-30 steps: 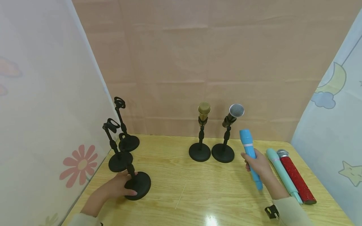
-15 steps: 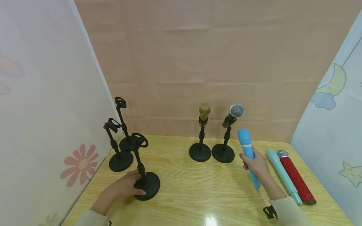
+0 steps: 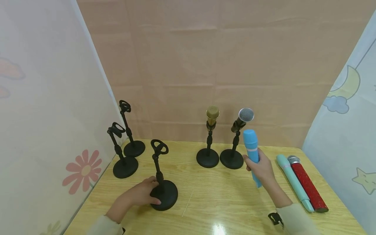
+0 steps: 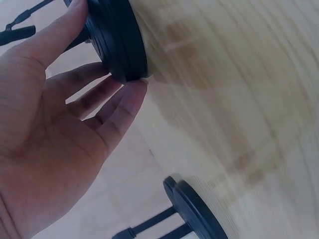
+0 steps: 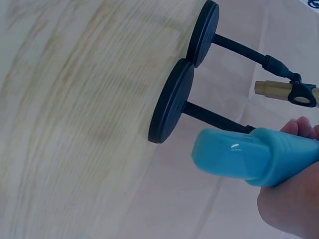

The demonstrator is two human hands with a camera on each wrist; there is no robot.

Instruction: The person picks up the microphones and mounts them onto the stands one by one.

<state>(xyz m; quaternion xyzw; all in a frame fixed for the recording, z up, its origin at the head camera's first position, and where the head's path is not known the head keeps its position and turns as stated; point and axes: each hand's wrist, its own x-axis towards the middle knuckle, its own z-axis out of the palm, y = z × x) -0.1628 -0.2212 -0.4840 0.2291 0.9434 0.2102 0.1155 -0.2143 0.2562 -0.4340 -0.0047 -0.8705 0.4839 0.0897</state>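
Observation:
My left hand grips the round base of a black microphone stand, thumb on top and fingers around its side; the clip at the top of that stand holds nothing. In the left wrist view the fingertips touch the rim of the base. My right hand holds a blue microphone by its body, head end up and tilted, above the table. Its lower end points toward the camera in the right wrist view, where most of the hand is cut off.
Two bare stands stand at the left wall. At the back, one stand bears a gold microphone, another a silver-headed microphone. A mint microphone and a red one lie side by side on the wooden table at right.
The left hand has moved the stand rightward, away from the two bare stands, and its clip has come into view. The right hand has shifted slightly left and up with the blue microphone.

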